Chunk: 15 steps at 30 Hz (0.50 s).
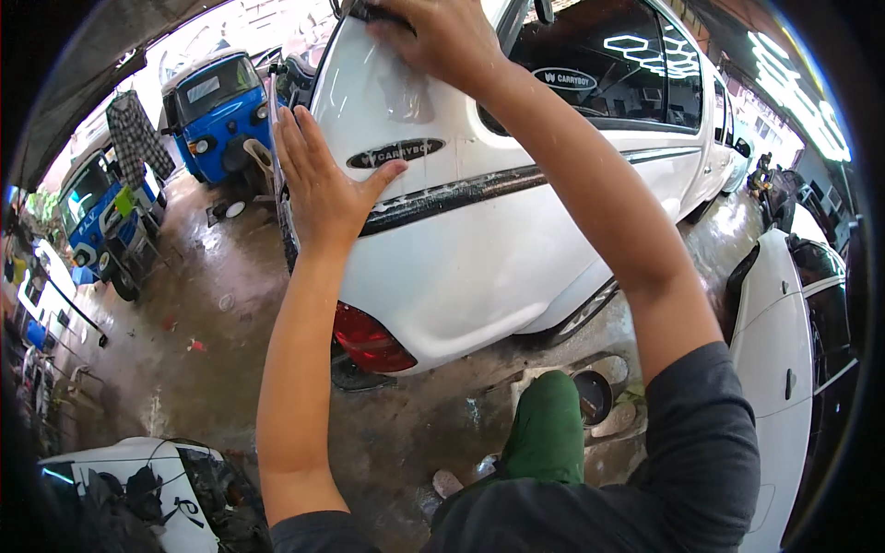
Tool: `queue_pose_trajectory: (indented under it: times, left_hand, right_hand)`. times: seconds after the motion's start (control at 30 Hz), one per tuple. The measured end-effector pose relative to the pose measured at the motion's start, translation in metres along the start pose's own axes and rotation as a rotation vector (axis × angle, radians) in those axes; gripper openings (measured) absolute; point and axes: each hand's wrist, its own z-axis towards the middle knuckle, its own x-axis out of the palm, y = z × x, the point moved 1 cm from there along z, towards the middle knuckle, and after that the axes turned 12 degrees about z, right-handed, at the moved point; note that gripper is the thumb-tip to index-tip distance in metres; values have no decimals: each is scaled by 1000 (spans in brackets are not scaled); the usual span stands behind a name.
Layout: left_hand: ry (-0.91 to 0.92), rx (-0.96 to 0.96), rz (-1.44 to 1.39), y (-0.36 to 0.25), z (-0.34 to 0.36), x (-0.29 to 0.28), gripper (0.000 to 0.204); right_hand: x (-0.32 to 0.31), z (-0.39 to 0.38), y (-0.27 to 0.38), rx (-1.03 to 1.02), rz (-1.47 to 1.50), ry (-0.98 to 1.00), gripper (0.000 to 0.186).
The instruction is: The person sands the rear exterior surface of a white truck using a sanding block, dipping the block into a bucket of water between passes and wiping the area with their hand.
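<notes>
My left hand (327,184) rests with fingers spread on the rear corner of a white vehicle's canopy (415,120), its thumb beside a black oval emblem (387,152). Above it, at the frame's top, my right hand (433,41) has its fingers curled on something dark at the canopy's upper edge, which I cannot make out. Below my hands run a wet, streaked black trim strip (433,195) and a red tail light (369,336). The canopy's dark side window (590,83) is to the right.
Blue three-wheelers (212,120) stand behind at left, with a hanging checked shirt (138,138). Another white car (774,369) is close on my right. A white panel with dark items (147,488) is at lower left. A black round pan (595,396) sits beside my green-clad leg on the wet floor.
</notes>
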Motion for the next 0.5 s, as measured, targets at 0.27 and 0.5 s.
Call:
queue_pose_trajectory:
  times: [0.27, 0.5]
  left_hand:
    - [-3, 9, 10, 13, -1, -2, 140]
    - [21, 18, 68, 25, -2, -11, 141]
  right_hand:
    - [25, -18, 48, -223, -160, 53, 35]
    - [41, -48, 80, -82, -56, -146, 36]
